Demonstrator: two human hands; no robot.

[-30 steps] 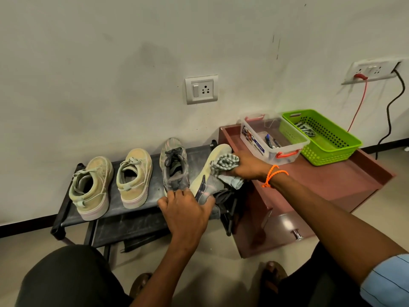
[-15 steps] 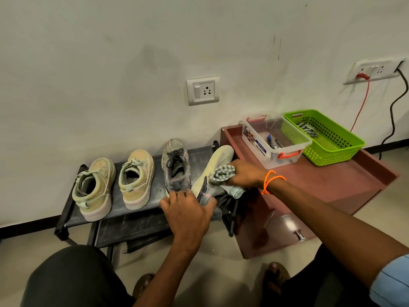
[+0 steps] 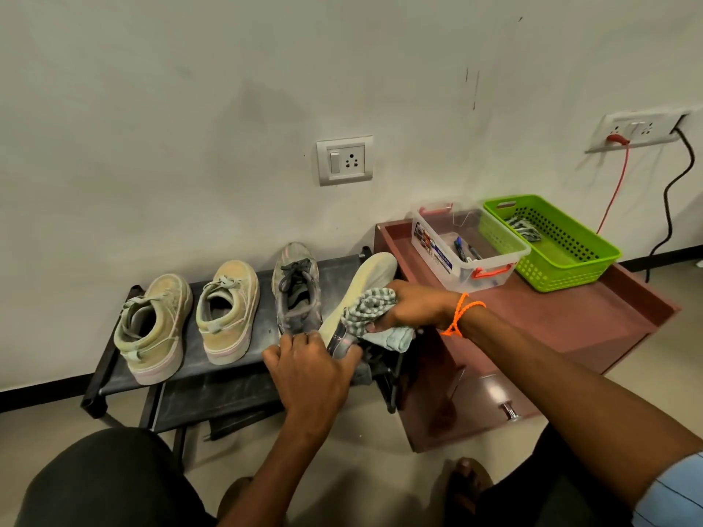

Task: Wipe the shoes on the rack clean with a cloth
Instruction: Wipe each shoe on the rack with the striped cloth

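On the black shoe rack [image 3: 114, 378] stand two beige sneakers [image 3: 156, 325] [image 3: 228, 310] and a grey sneaker [image 3: 298, 294]. A second grey sneaker [image 3: 365, 283] is tipped on its side at the rack's right end, pale sole facing up. My left hand [image 3: 312, 370] grips its heel. My right hand [image 3: 414, 310] holds a checked cloth [image 3: 365, 311] bunched against the sole near the heel. A light blue part of the cloth hangs below my right hand.
A maroon cabinet [image 3: 570, 329] stands right of the rack, with a clear plastic box [image 3: 464, 252] and a green basket [image 3: 551, 245] on top. Wall sockets [image 3: 344, 159] sit above; red and black cables hang at far right. My knees and sandalled feet are below.
My right hand with the cloth has slid down the sole from the middle toward the heel. My left hand keeps its grip on the shoe.
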